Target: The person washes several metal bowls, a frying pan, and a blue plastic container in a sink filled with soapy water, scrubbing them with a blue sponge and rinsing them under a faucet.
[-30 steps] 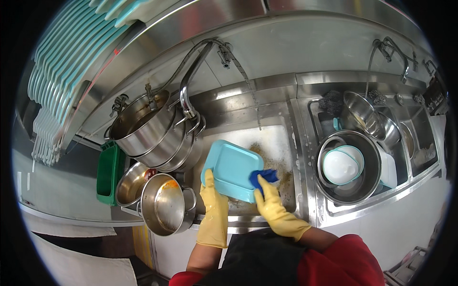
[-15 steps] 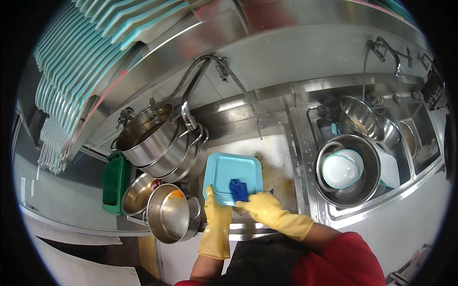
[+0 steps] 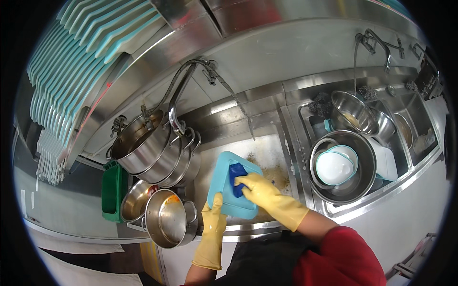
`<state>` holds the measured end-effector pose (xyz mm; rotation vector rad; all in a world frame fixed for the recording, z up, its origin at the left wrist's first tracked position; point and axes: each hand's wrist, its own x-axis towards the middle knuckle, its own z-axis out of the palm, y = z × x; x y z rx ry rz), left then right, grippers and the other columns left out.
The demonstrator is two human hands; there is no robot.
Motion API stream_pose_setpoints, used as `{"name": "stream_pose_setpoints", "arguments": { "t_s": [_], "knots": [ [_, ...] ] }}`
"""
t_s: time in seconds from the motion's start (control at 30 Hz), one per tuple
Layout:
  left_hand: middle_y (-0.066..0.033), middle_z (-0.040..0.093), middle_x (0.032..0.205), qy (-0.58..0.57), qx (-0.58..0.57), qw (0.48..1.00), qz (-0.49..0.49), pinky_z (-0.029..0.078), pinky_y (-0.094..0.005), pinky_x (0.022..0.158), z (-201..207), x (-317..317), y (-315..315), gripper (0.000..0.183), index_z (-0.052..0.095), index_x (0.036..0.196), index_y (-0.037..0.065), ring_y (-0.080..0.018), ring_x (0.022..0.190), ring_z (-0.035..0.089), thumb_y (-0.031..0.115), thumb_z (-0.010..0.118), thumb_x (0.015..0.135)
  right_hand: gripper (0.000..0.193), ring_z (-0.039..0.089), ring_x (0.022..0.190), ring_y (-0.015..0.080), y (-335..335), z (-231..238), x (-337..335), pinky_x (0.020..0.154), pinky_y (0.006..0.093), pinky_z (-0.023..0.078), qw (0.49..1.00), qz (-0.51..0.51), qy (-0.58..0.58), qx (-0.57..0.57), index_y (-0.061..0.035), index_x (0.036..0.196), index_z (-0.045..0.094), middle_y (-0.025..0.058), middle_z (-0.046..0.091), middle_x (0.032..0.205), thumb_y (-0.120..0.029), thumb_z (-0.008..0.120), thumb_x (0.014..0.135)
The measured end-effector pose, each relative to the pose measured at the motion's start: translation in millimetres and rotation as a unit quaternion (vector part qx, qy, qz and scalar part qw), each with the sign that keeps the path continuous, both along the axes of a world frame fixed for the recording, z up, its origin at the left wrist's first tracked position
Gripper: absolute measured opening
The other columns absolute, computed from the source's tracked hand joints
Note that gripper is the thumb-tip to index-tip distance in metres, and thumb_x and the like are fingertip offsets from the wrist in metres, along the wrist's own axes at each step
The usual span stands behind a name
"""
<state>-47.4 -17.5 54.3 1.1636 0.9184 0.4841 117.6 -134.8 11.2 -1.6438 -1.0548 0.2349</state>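
In my left hand [image 3: 213, 215], gloved in yellow rubber, is the lower left edge of a light-blue rectangular dish [image 3: 220, 183]. It is tilted above the sink [image 3: 207, 164], its underside or outer face toward me; which one I cannot tell. My right hand [image 3: 261, 190], in a matching glove, closes on a dark blue cloth [image 3: 234, 172] and presses it against the dish's face. The fingers of the left hand are partly hidden by the dish. Brownish, foamy residue [image 3: 276, 176] lies on the sink bottom behind it.
Stacked steel pots [image 3: 155, 150] stand at left under a tap [image 3: 177, 105], near another pot [image 3: 166, 219] and a green bin [image 3: 112, 193]. At right, a steel pot [image 3: 312, 164] holds white bowls [image 3: 334, 168], beside steel bowls [image 3: 353, 112]. Pale trays [image 3: 71, 90] fill a rack upper left.
The dish has turned and tilted, its right side dropping lower. My right hand has moved the blue cloth up across its face. The whole view has shifted slightly.
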Motion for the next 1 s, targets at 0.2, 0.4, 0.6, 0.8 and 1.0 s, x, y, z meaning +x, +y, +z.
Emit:
{"name": "stream_pose_setpoints", "arguments": {
  "t_s": [0.2,0.4,0.6,0.8,1.0],
  "knots": [
    [-0.0059,0.068,0.109,-0.037,-0.003,0.999,-0.029,0.054,-0.0319,0.082,-3.4,-2.1,7.1,0.033,0.066,0.122,-0.001,-0.0147,0.092,0.064,0.017,0.074,0.096,0.022,0.069,0.089,0.039,22.5,22.4,33.6,0.077,0.048,0.055,0.993,-0.026,-0.062,-0.095,-0.0119,0.098,0.07,0.0157,0.072,0.094,-0.001,0.058,0.083],
    [-0.0075,0.069,0.107,-0.045,-0.031,0.998,0.042,0.055,-0.0311,0.08,16.4,5.2,11.4,0.032,0.065,0.122,-0.004,-0.0163,0.09,0.066,0.013,0.07,0.096,0.05,0.067,0.114,0.0341,9.8,14.3,26.4,0.098,0.0433,0.054,0.935,-0.014,-0.01,-0.353,-0.0114,0.136,0.061,0.0142,0.069,0.126,-0.012,0.062,0.086],
    [-0.0064,0.069,0.102,-0.028,0.005,0.999,0.035,0.052,-0.03,0.072,4.0,14.5,19.4,0.027,0.066,0.119,-0.002,-0.0154,0.083,0.065,0.014,0.065,0.098,0.046,0.064,0.119,0.0317,-17.8,-8.1,-1.1,0.102,0.0417,0.051,0.939,0.039,0.067,-0.335,-0.0188,0.133,0.064,0.0126,0.067,0.131,-0.02,0.064,0.087],
    [-0.0001,0.067,0.089,-0.044,-0.001,0.995,0.085,0.05,-0.0285,0.068,-24.2,16.0,29.4,0.014,0.069,0.097,0.002,-0.0105,0.08,0.063,0.016,0.068,0.094,0.044,0.067,0.113,0.0344,-19.3,-45.2,-25.4,0.097,0.0425,0.053,0.923,0.121,0.11,-0.35,-0.0225,0.128,0.068,0.0133,0.069,0.125,-0.019,0.071,0.084],
    [-0.0003,0.067,0.094,0.008,-0.007,0.998,0.061,0.05,-0.0266,0.074,-31.1,12.7,33.3,0.018,0.071,0.107,0.003,-0.0108,0.082,0.063,0.016,0.071,0.094,0.034,0.058,0.132,0.0314,-13.9,-231.3,-21.5,0.103,0.0456,0.05,0.788,0.021,-0.011,-0.616,-0.0126,0.128,0.071,0.0115,0.066,0.136,-0.026,0.056,0.1]
  ]
}}
